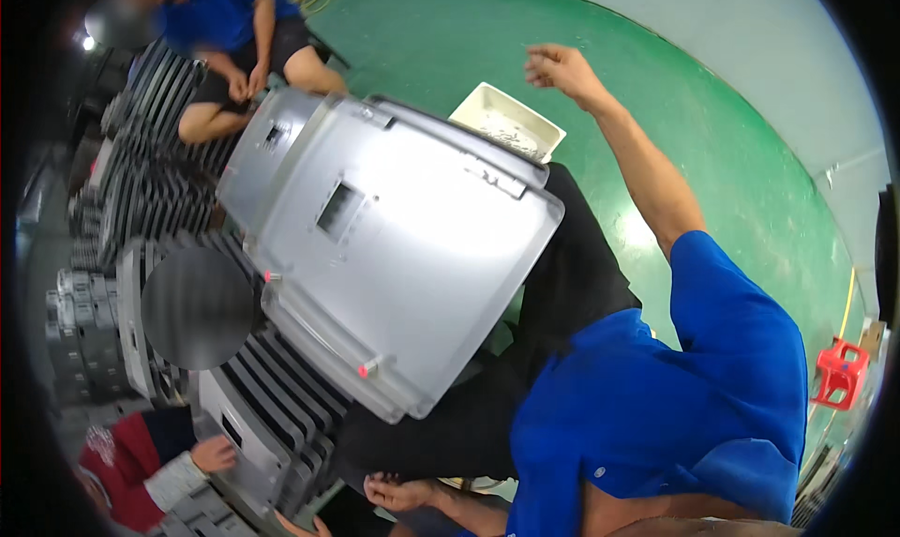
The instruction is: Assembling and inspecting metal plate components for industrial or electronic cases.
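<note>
A large grey panel [403,227] with rounded corners and a small rectangular cutout lies across my black-trousered lap. Two short red-tipped pins [368,368] stand on its left side. My right hand [562,71] is raised to the right of the panel, past a cream bin [553,143] of small loose parts; its fingers are curled together and whatever they may hold is too small to make out. Below the panel's lower corner, my left hand [398,492] is palm up with curled fingers, apart from the panel. Its contents, if any, cannot be made out.
Stacked grey panels [281,387] stand at the left. A co-worker in blue [220,16] sits at the upper left behind another panel [272,143]. A person in a red sleeve [131,462] touches a panel at the lower left. A red stool [841,373] is at the far right.
</note>
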The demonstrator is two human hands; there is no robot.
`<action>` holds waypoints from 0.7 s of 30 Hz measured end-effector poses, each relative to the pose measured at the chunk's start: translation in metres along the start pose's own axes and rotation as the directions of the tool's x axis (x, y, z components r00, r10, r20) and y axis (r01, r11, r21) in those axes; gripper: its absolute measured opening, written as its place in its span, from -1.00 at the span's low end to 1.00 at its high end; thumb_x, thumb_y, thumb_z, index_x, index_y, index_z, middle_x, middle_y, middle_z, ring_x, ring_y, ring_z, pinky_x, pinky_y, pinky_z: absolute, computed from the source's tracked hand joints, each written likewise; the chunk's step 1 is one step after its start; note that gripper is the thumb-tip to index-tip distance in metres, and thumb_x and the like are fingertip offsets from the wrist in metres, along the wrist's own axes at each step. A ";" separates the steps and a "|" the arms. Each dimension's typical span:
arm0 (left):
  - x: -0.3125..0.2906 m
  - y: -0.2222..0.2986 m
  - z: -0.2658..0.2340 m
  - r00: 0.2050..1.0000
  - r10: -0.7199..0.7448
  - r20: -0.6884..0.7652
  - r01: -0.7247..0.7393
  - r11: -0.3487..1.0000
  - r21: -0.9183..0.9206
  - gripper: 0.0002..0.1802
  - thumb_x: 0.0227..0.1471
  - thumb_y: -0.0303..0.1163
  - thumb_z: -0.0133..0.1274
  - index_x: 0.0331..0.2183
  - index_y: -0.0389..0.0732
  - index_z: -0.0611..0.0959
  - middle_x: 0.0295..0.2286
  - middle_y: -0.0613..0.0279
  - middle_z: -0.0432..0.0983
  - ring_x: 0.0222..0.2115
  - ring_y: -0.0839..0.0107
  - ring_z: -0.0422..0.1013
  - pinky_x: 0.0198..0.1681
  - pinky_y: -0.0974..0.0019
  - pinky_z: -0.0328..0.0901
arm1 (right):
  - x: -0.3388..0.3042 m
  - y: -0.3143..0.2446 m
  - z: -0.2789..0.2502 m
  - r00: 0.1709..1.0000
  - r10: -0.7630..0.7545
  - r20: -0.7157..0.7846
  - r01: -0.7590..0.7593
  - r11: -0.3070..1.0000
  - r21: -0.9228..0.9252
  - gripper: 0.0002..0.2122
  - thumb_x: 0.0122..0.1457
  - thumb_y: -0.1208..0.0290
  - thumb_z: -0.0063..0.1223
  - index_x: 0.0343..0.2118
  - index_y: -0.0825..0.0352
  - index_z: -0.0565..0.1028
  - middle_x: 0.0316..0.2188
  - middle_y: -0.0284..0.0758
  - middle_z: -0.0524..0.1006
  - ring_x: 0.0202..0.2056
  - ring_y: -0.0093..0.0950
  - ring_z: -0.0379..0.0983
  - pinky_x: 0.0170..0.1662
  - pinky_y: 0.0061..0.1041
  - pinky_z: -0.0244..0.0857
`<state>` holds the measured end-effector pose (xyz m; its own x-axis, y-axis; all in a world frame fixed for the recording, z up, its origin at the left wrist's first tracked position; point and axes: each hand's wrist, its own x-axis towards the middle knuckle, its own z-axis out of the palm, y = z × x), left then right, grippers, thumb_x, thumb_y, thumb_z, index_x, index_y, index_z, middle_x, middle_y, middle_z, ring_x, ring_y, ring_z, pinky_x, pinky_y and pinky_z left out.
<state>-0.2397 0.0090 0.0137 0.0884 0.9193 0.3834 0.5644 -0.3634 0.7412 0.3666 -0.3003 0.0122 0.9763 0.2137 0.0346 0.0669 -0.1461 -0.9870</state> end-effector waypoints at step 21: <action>0.026 0.069 0.090 0.916 0.305 0.262 -0.295 0.952 -0.078 -0.45 0.21 0.04 -0.10 -0.20 -0.34 0.58 -0.38 -0.02 0.49 -0.36 0.16 0.42 -0.20 0.11 0.33 | 0.021 0.379 0.083 0.938 0.175 0.300 0.127 0.630 -0.766 -0.70 0.06 0.57 -0.08 -0.13 0.29 0.55 -0.36 0.02 0.57 -0.24 -0.07 0.55 -0.13 -0.16 0.44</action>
<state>-0.1247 0.0219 0.0249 0.4681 0.7702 0.4332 0.4470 -0.6292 0.6358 0.3959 -0.2712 -0.3743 0.8654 0.4645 -0.1878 0.3243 -0.8050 -0.4968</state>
